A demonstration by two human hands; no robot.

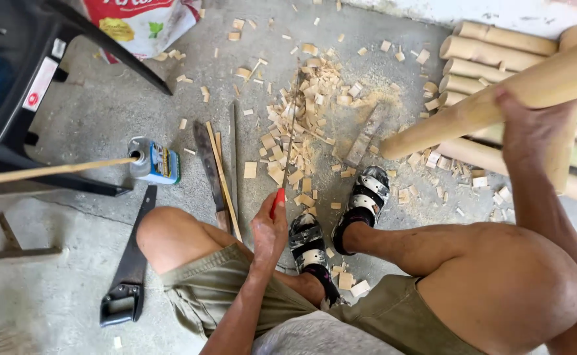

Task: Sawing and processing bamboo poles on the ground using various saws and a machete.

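My left hand (268, 230) is closed around the red handle of a long thin tool (288, 141). Its blade reaches away over a pile of bamboo chips (314, 105) on the concrete floor. My right hand (531, 128) grips a thick bamboo pole (472, 108) that slants from the upper right down toward the chips. I sit with my knees apart. My sandalled feet (367, 197) rest beside the chips, between the two hands.
Several bamboo poles (492, 52) are stacked at the right. On the floor at left lie a handsaw with a black handle (127, 276), a long blade (208, 161), thin bamboo strips (222, 177) and a small blue-labelled can (155, 161). A black chair (19, 85) stands at the upper left.
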